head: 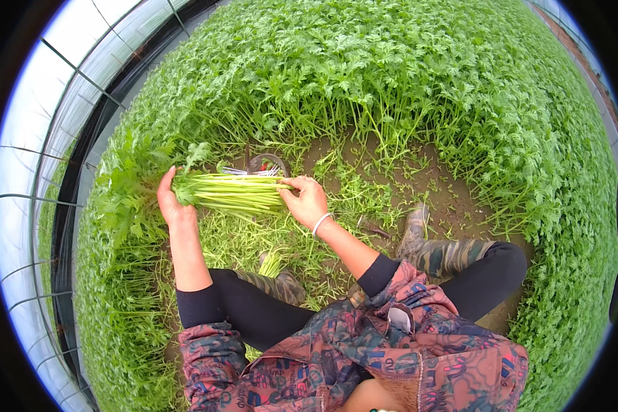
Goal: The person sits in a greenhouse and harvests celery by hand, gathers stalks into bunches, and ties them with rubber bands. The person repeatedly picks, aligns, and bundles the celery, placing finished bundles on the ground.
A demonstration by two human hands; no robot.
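A bunch of cut leafy greens [237, 193] lies level before me, its pale green stems side by side. My left hand [175, 201] holds it near the leafy end, where the feathery leaves spread out to the left. At the cut end, the thumb and fingers of my right hand [306, 198] pinch the stem tips. Just beyond the bunch, partly hidden by it, is a dark round container [269, 164] with several thin white strips [236, 171] beside and across it. A smaller clump of pale stems [272, 263] rests by my left boot [289, 288].
Dense standing greens [371, 56] curve around the front and both sides. Loose cuttings [350, 198] litter the brown soil [448, 180]. A slim hand tool [375, 226] lies near my right boot [417, 226]. Clear plastic greenhouse sheeting [31, 154] with thin ribs runs along the left.
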